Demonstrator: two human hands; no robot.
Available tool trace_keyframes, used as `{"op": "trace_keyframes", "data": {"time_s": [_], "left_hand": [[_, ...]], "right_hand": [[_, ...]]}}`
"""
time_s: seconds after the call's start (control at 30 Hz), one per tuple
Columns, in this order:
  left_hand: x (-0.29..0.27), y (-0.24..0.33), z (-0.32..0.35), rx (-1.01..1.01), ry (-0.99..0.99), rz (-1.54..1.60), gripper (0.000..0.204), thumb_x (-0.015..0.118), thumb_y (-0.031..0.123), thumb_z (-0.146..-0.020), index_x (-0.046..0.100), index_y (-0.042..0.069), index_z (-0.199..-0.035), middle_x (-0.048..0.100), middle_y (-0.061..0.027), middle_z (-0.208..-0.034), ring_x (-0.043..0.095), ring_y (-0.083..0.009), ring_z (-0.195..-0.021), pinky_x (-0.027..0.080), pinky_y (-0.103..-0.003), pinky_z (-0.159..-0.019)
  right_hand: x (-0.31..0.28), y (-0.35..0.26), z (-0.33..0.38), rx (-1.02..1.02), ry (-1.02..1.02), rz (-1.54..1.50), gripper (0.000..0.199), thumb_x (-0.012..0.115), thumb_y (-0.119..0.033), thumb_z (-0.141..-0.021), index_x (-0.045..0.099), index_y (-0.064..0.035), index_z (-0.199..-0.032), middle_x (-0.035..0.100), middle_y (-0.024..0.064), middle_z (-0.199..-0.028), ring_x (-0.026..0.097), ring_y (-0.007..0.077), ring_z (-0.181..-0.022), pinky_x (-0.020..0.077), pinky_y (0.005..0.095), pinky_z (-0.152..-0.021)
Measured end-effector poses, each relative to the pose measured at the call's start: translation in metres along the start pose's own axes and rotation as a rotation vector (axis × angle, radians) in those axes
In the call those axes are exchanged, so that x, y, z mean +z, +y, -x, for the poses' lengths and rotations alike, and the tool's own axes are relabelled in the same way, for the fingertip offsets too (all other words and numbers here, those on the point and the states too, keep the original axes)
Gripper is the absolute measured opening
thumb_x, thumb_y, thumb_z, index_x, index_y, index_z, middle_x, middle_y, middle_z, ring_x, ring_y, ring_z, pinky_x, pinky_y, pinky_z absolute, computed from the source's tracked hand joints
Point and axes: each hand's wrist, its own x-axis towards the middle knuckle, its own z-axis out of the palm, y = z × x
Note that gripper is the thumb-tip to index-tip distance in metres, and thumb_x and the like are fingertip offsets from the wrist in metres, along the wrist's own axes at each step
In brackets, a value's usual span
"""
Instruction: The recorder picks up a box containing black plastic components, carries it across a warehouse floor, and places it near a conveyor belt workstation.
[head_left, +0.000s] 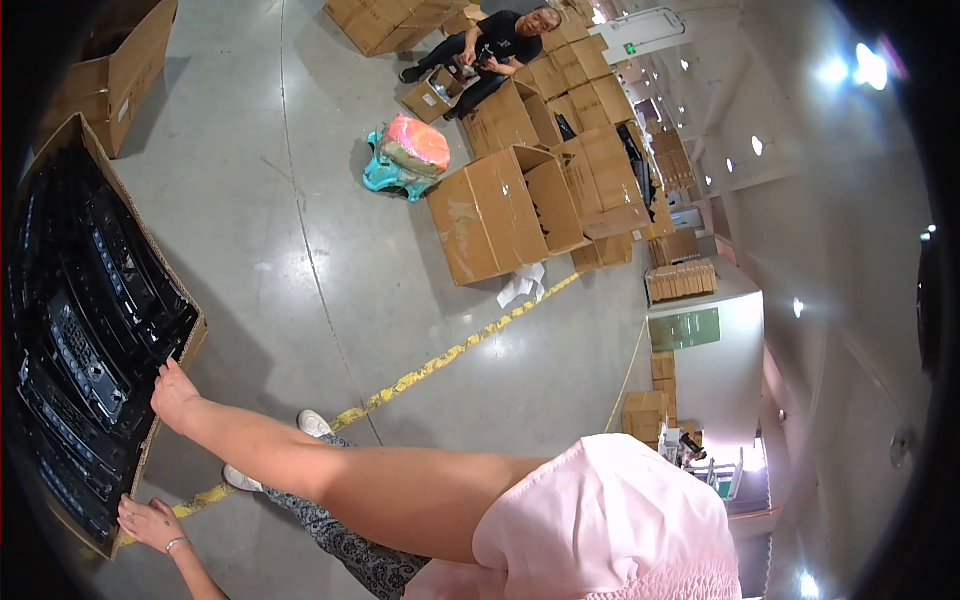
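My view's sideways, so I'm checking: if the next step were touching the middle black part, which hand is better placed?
Likely the right hand: it's at the carton's rim, nearer the middle black part. The left hand is farther off, near the carton's lower corner in view.

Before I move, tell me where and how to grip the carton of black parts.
Grip the carton by its near rim, two-handed, from the picture's right, where the upper hand and lower hand touch it. The thin edge is probably easy to hook; black parts crowd inside.
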Motion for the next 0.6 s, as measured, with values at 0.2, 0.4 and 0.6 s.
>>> {"op": "trace_keyframes", "data": {"time_s": [0.2,0.4,0.6], "left_hand": [[-0.002,0.001,0.008,0.051,0.011,0.096,0.038,0.055,0.011,-0.072,0.041,0.002,-0.106,0.045,-0.0140,-0.102,0.043,-0.0305,-0.099,0.031,-0.037,-0.093],[0.048,-0.036,0.021,0.154,0.165,0.074,0.032,0.051,0.013,-0.079,0.043,0.002,-0.107,0.047,-0.0165,-0.103,0.045,-0.0331,-0.095,0.036,-0.040,-0.083],[0.030,0.002,0.041,0.150,0.030,0.046,0.033,0.051,0.009,-0.078,0.043,0.001,-0.109,0.046,-0.0162,-0.105,0.044,-0.0326,-0.094,0.037,-0.040,-0.080]], "right_hand": [[0.001,0.007,0.004,-0.029,-0.064,-0.005,0.019,0.054,-0.019,-0.072,0.064,-0.0129,-0.087,0.061,0.0040,-0.087,0.054,0.0207,-0.090,0.0361,0.0339,-0.081],[0.023,0.001,0.025,-0.170,0.064,0.077,0.015,0.051,-0.018,-0.074,0.065,-0.0163,-0.080,0.062,-0.0010,-0.078,0.058,0.0160,-0.080,0.0378,0.0310,-0.072],[0.042,0.030,0.049,-0.231,0.061,0.106,0.021,0.051,-0.022,-0.076,0.064,-0.0149,-0.090,0.062,0.0010,-0.089,0.056,0.0187,-0.089,0.0361,0.0354,-0.082]]}}
